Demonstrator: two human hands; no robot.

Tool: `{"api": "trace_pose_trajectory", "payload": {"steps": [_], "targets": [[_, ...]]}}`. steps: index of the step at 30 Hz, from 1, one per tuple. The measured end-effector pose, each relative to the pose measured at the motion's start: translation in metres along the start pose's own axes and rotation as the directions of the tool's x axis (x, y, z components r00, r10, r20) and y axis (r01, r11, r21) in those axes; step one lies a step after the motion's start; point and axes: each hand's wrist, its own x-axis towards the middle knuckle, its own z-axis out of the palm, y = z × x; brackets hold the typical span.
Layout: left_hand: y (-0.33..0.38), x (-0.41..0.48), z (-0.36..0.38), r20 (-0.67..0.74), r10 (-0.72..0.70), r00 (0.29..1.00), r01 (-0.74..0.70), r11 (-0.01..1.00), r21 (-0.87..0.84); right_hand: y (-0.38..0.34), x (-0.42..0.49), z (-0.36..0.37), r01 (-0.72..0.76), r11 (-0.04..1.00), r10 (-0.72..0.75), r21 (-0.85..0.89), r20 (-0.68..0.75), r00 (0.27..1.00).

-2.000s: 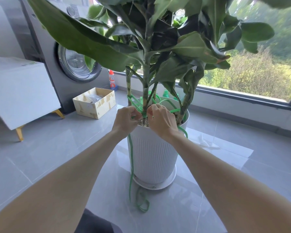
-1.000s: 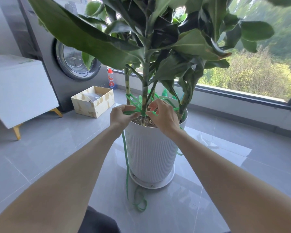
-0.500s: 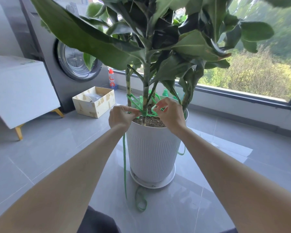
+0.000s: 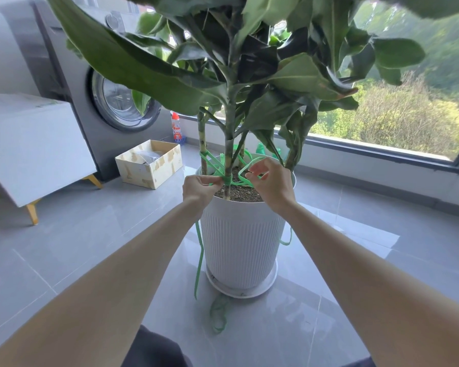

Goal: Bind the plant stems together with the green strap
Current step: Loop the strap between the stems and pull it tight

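Left hand and right hand pinch the green strap either side of the middle stem

strap: showing bright green
pot: showing white — ribbed with vertical lines
leaves: showing dark green
washer: showing dark grey
box: showing cream — blotched tan

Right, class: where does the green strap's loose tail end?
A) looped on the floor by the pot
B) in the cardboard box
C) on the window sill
A: the green strap hangs down beside the white pot and its end lies looped on the floor.
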Motion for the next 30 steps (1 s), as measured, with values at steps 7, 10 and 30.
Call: {"api": "trace_pose_trajectory", "payload": {"steps": [7, 10, 30], "targets": [[0.003, -0.008, 0.002, 0.075, 0.005, 0.997, -0.002, 0.999, -0.046, 0.003, 0.002, 0.001, -0.043, 0.999, 0.043, 0.021, -0.008, 0.999], [0.001, -0.008, 0.003, 0.116, -0.002, 0.993, 0.006, 0.999, -0.034, 0.004, 0.003, 0.002, -0.046, 0.999, 0.047, 0.025, -0.005, 0.999], [-0.007, 0.006, -0.004, 0.168, 0.080, 0.983, -0.095, 0.992, 0.079, 0.010, 0.016, 0.014, 0.005, 1.000, -0.001, -0.028, 0.140, 0.990]]}}
